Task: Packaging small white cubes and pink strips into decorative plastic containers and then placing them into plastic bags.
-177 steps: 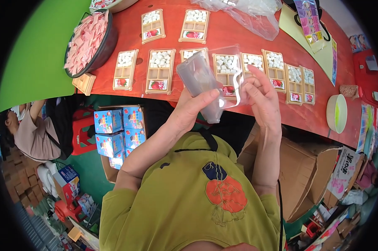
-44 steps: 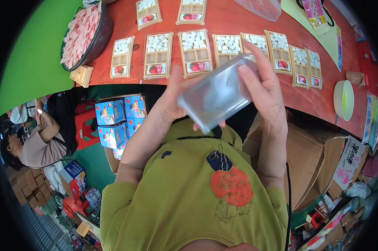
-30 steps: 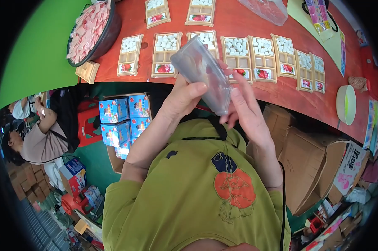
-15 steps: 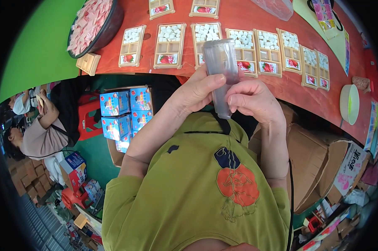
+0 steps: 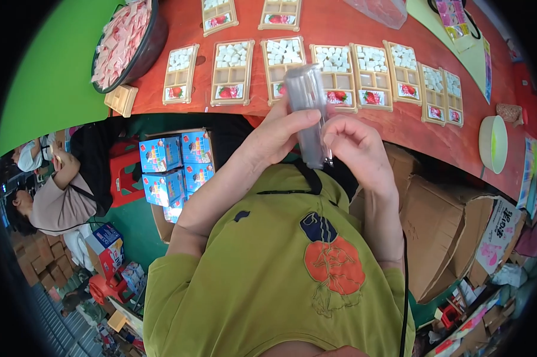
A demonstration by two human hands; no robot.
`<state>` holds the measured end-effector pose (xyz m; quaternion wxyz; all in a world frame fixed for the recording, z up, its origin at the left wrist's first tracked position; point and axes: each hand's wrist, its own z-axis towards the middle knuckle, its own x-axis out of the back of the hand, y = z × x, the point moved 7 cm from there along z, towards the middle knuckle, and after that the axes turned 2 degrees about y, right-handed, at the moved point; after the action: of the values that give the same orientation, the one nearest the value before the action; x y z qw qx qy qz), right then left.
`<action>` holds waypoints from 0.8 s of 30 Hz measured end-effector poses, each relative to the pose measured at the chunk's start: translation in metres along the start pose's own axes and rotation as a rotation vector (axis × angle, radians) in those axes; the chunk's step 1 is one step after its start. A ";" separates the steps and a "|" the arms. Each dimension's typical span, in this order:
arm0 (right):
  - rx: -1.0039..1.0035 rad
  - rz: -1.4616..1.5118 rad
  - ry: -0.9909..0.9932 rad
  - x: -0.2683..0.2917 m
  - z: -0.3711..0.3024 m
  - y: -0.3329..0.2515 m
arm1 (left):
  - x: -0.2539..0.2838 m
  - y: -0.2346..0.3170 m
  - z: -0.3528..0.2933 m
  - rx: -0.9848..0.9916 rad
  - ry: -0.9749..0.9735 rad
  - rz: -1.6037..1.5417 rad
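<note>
In front of my chest, over the table's near edge, I hold a long rectangular bundle of translucent grey plastic (image 5: 307, 89); it looks like stacked thin clear pieces. My left hand (image 5: 280, 132) is closed round its left side, with the thumb lying across the front. The curled fingers of my right hand (image 5: 363, 152) pinch at its right edge, low down. Just beyond the bundle, a row of beige compartment trays (image 5: 230, 74) lies on the table. White marshmallow-like pieces fill the trays' far sections, and strawberry-printed packets lie in their near ones.
A dark basin (image 5: 155, 50) of pink sachets stands on the red table (image 5: 188, 18) at far left, beside small empty beige trays (image 5: 121, 100). A pale bowl (image 5: 493, 146) sits at right. Below are blue boxes (image 5: 161, 189) and an open carton (image 5: 435, 232). Another person (image 5: 66, 184) is at left.
The plastic bundle has turned slightly and its top leans further left. My right fingers have curled in more against its edge. The view has shifted a little; the trays stay in place.
</note>
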<state>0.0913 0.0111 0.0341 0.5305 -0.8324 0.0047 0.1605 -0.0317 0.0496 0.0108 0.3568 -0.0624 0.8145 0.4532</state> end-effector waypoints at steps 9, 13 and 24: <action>0.252 -0.278 0.524 0.067 0.012 -0.020 | 0.009 0.004 0.004 -0.018 0.119 -0.020; 0.297 -0.417 0.587 0.073 0.032 -0.030 | 0.010 0.012 0.003 -0.048 0.199 -0.007; 0.403 -0.586 0.677 0.070 0.044 -0.027 | 0.002 0.030 -0.006 -0.149 0.229 0.055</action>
<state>0.1512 0.0729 0.0219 0.6724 -0.6849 -0.0266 -0.2794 -0.0491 0.0629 0.0318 0.2434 -0.1179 0.8153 0.5119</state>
